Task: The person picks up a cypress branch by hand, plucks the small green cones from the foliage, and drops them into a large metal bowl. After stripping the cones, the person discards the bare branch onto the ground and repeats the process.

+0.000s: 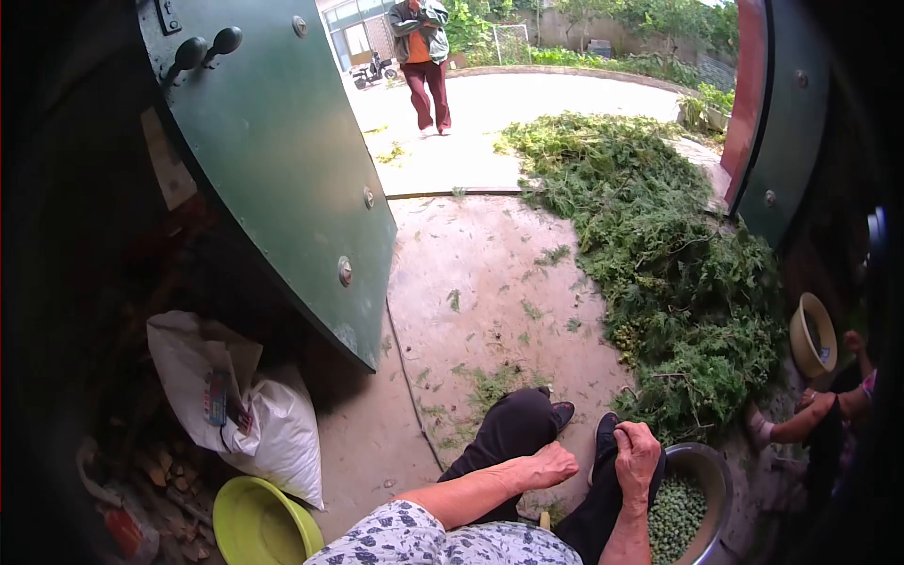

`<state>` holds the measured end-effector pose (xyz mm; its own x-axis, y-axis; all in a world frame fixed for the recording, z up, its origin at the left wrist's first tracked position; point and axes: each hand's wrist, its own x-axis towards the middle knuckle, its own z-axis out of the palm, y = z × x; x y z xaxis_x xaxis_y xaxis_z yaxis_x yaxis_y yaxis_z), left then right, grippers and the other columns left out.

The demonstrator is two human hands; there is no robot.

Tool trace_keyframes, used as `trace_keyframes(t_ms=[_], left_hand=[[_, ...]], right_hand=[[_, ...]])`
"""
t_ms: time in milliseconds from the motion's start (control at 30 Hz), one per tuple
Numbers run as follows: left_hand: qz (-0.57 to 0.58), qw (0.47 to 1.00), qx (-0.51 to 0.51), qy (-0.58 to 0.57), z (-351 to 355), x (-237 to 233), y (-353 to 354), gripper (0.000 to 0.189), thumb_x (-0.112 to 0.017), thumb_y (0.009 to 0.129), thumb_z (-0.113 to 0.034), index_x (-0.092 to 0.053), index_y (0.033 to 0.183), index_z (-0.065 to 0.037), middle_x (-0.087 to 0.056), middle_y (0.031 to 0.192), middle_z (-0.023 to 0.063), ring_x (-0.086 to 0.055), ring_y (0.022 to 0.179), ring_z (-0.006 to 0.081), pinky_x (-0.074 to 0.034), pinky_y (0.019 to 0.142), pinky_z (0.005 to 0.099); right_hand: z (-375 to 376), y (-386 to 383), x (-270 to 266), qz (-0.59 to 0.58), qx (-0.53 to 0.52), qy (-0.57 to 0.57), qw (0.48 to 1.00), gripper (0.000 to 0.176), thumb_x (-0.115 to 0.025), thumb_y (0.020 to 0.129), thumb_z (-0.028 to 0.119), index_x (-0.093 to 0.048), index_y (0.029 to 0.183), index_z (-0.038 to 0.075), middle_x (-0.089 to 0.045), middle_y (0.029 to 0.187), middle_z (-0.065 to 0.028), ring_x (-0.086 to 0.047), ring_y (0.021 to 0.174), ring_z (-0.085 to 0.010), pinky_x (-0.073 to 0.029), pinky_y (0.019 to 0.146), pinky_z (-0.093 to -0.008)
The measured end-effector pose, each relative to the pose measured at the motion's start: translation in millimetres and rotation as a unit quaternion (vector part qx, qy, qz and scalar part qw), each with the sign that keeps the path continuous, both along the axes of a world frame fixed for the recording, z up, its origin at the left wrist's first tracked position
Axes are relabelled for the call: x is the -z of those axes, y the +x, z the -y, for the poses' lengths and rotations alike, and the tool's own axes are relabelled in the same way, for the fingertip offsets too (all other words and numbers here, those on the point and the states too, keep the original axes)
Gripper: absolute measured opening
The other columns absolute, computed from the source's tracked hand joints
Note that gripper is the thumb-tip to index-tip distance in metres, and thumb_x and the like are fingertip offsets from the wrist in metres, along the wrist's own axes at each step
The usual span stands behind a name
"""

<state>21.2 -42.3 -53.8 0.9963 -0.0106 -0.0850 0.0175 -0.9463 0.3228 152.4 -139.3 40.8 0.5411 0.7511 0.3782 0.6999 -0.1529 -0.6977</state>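
Bright daylight floods a pale yard [565, 94] at twelve o'clock, beyond an open doorway. A studded green door [282, 169] stands at ten o'clock; a dark door leaf [791, 141] and red frame [747, 113] at two. A windowed building [356, 40] sits at eleven. Inside, the pale floor [490, 273] meets deep shadow.

I wore the single camera on my head, and it looked forward and down over my patterned shirt [395, 537], with my left hand [555, 463] and right hand [637, 454] close below. It faced out across the floor [480, 282] to the sunlit yard [527, 104], farthest off at the top. Its wide lens bowed the green door [282, 141], left of centre, and darkness ringed the view
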Motion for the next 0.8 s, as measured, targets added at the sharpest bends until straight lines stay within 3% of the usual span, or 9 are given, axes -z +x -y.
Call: trace_keyframes(t_ms=[367, 533, 800], left_hand=[[0.016, 1.000, 0.007, 0.002, 1, 14, 0, 0.014, -0.052, 0.074, -0.010, -0.053, 0.062, -0.004, -0.056, 0.059, 0.0150, -0.060, 0.058, 0.0306, -0.042, 0.047, 0.0405], [0.086, 0.996, 0.000, -0.022, 0, 22, -2, 0.019, -0.053, 0.073, -0.013, -0.053, 0.056, -0.003, -0.054, 0.057, 0.0168, -0.058, 0.052, 0.0321, -0.043, 0.043, 0.0417], [0.088, 0.996, 0.003, -0.021, 0, 22, -4, 0.014, -0.052, 0.074, -0.011, -0.051, 0.062, -0.004, -0.054, 0.057, 0.0141, -0.058, 0.054, 0.0304, -0.041, 0.046, 0.0411]], right_hand=[[1, -1, -2, -0.003, 0.001, -0.004, 1.000, 0.006, -0.061, 0.074, 0.005, -0.060, 0.079, 0.001, -0.055, 0.071, -0.0129, -0.055, 0.067, -0.0301, -0.042, 0.061, -0.0362], [0, 0, 0, -0.004, 0.003, 0.000, 1.000, 0.006, -0.061, 0.074, 0.005, -0.060, 0.078, 0.002, -0.055, 0.070, -0.0128, -0.056, 0.067, -0.0297, -0.042, 0.061, -0.0361], [1, 1, 1, 0.000, 0.005, -0.003, 1.000, 0.006, -0.061, 0.073, 0.006, -0.061, 0.078, 0.002, -0.056, 0.071, -0.0126, -0.056, 0.067, -0.0294, -0.043, 0.061, -0.0357]])
